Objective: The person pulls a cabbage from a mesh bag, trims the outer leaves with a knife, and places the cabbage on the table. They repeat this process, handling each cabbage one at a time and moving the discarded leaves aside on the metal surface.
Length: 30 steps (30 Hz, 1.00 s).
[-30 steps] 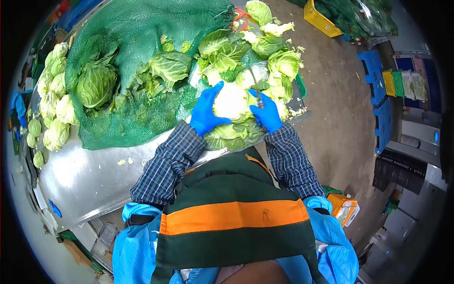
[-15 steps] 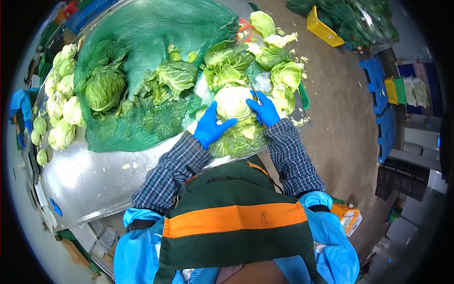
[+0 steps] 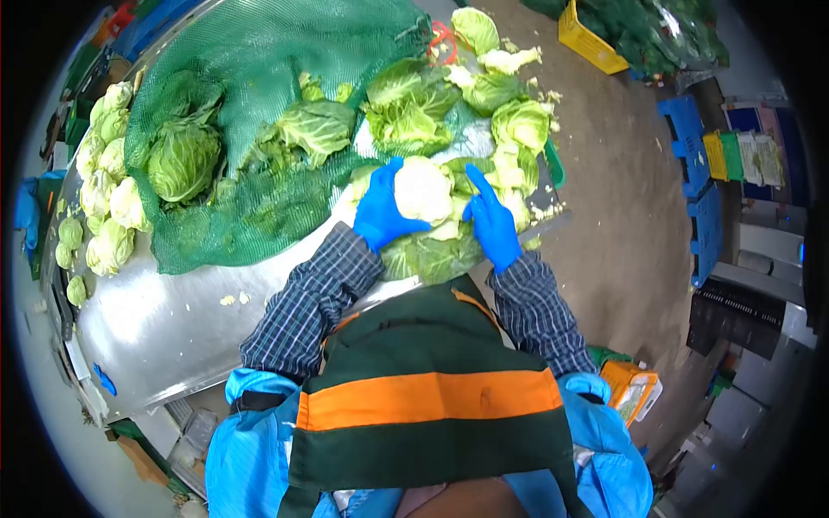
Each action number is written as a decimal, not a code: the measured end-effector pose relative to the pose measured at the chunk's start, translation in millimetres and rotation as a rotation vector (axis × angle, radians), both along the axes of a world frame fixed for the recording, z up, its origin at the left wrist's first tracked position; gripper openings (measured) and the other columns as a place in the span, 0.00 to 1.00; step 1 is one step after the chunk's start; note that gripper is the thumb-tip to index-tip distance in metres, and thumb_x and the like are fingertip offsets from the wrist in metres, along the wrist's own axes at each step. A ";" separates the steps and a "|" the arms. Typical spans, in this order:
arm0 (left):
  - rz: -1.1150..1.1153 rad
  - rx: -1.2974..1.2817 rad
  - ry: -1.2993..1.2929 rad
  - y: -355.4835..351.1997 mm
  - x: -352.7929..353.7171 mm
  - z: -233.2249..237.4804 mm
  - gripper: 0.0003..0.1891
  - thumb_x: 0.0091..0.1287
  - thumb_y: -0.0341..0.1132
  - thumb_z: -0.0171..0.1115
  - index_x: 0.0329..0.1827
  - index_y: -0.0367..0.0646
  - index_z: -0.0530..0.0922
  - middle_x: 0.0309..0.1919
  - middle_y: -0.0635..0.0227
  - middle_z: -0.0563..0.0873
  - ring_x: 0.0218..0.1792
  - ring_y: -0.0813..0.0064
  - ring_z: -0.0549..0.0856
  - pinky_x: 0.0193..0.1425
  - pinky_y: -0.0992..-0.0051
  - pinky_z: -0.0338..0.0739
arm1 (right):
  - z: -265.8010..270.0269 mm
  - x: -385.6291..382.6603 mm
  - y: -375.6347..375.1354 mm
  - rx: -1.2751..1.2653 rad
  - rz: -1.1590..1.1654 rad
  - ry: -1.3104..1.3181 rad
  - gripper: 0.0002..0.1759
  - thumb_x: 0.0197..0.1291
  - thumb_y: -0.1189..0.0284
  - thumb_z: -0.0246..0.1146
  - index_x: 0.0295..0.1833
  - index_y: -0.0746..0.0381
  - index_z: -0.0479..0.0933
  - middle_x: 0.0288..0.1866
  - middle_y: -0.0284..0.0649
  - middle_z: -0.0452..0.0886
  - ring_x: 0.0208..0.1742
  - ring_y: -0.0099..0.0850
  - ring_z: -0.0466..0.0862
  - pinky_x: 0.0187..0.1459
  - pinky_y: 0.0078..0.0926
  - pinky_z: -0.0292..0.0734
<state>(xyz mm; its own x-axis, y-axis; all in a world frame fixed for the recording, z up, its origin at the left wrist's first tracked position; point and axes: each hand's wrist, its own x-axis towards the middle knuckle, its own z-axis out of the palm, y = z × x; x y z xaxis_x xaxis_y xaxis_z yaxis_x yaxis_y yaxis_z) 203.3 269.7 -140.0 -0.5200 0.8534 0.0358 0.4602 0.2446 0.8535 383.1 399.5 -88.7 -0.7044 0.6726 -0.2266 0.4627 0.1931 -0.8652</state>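
A pale, trimmed cabbage (image 3: pixel 423 192) sits among loose leaves near the front edge of the metal table (image 3: pixel 173 319). My left hand (image 3: pixel 380 211), in a blue glove, is wrapped round its left side. Just right of the cabbage is my right hand (image 3: pixel 494 223), also gloved, its index finger stretched out and its other fingers curled round what looks like a knife; the thin blade (image 3: pixel 548 226) points right. The handle is hidden. Under and in front of the cabbage lie green outer leaves (image 3: pixel 432 259).
Green netting (image 3: pixel 259 233) covers much of the table, with a leafy cabbage (image 3: pixel 183 160) on it. Pale cabbages (image 3: pixel 112 246) line the left side, more (image 3: pixel 521 125) the right. A yellow crate (image 3: pixel 591 39) and blue pallets (image 3: pixel 706 233) stand on the floor. A person's blue sleeve (image 3: pixel 28 211) shows far left.
The cabbage has turned, so a smoother white side now faces up. My right hand has come off it and moved right and down; the blade has swung from pointing up to pointing right.
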 end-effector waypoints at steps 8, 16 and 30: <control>0.067 -0.165 0.064 9.3 14.2 18.6 0.62 0.27 0.52 0.81 0.68 0.36 0.57 0.60 0.48 0.69 0.60 0.50 0.70 0.64 0.58 0.66 | -10.6 -13.6 -4.2 0.339 0.368 -0.314 0.31 0.67 0.63 0.48 0.74 0.40 0.51 0.26 0.55 0.78 0.28 0.51 0.79 0.31 0.47 0.72; 0.138 -0.051 0.021 14.8 7.5 -0.8 0.61 0.27 0.52 0.81 0.67 0.38 0.59 0.59 0.50 0.71 0.59 0.49 0.71 0.62 0.58 0.69 | -8.6 -38.8 8.5 0.537 0.356 -0.363 0.28 0.68 0.62 0.47 0.72 0.37 0.55 0.38 0.52 0.81 0.32 0.51 0.80 0.34 0.48 0.73; 0.198 0.058 -0.010 -49.1 28.9 6.5 0.63 0.30 0.47 0.83 0.71 0.36 0.53 0.64 0.51 0.65 0.64 0.53 0.67 0.67 0.61 0.65 | -26.9 -33.5 -20.3 0.099 -0.002 0.072 0.52 0.43 0.58 0.76 0.71 0.65 0.57 0.55 0.47 0.79 0.51 0.33 0.80 0.51 0.30 0.75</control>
